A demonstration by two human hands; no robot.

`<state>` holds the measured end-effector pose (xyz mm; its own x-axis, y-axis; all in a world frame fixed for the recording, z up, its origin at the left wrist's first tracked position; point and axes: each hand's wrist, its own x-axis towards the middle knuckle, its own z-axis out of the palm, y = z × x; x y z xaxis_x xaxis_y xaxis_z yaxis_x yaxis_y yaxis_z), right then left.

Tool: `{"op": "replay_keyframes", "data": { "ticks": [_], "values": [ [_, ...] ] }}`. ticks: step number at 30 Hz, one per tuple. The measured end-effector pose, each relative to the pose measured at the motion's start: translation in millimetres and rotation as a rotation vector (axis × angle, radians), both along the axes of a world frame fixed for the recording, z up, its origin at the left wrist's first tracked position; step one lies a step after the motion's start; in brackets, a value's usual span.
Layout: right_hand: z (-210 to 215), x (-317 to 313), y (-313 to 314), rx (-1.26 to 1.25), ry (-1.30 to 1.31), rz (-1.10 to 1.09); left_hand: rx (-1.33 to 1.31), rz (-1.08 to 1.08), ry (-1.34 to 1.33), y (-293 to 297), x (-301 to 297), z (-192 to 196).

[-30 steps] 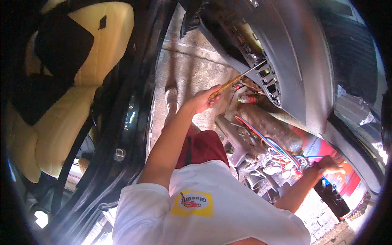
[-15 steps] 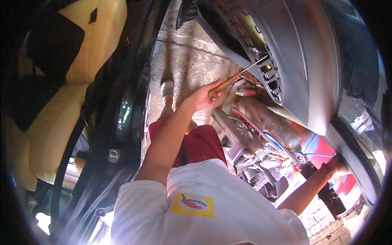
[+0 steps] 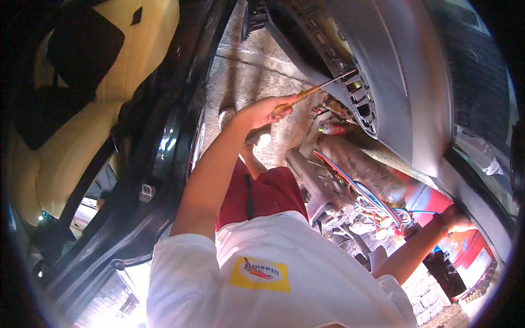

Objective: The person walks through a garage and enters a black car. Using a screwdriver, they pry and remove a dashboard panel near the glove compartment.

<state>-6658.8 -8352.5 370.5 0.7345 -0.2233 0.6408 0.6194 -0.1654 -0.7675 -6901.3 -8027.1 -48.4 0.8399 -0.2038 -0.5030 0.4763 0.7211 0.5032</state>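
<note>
My left hand (image 3: 267, 111) is closed round the amber handle of a screwdriver (image 3: 306, 94). Its thin metal shaft reaches up and right. The tip lies at the slotted opening (image 3: 358, 97) in the grey inner panel of a car door (image 3: 404, 109). At the lower right, my right hand (image 3: 458, 217) grips the door's edge, with the fingertips hidden behind it.
Below the door lie a brown gas cylinder (image 3: 383, 175), red and blue hoses (image 3: 361, 188), a small bottle (image 3: 332, 130) and a red drum (image 3: 465, 249). The dark car body (image 3: 158, 136) with a cream seat (image 3: 104, 82) stands at the left.
My left hand has shifted slightly left and up, and the screwdriver lies at a flatter angle. Its tip stays at the slotted opening. My right hand remains at the door's edge.
</note>
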Motion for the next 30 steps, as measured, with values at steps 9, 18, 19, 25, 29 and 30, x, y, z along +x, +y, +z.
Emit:
{"op": "replay_keyframes", "data": {
  "ticks": [9,18,19,25,29,30],
  "values": [
    [-8,-9,4,-0.005,-0.040,-0.085,1.591,0.156,-0.207,-24,0,42],
    [-6,-15,17,-0.021,-0.030,-0.069,-0.077,0.071,0.057,-7,13,19],
    [-5,-14,15,-0.009,-0.023,-0.044,0.063,0.114,0.102,-9,15,24],
    [-5,-2,-8,0.010,-0.042,0.034,1.622,0.227,-0.247,-29,8,45],
    [-4,-5,-1,-0.031,-0.050,-0.016,0.189,0.038,0.101,-12,23,24],
    [-3,-4,-1,-0.043,-0.053,-0.029,0.135,0.028,0.080,-15,21,19]
  ]
}}
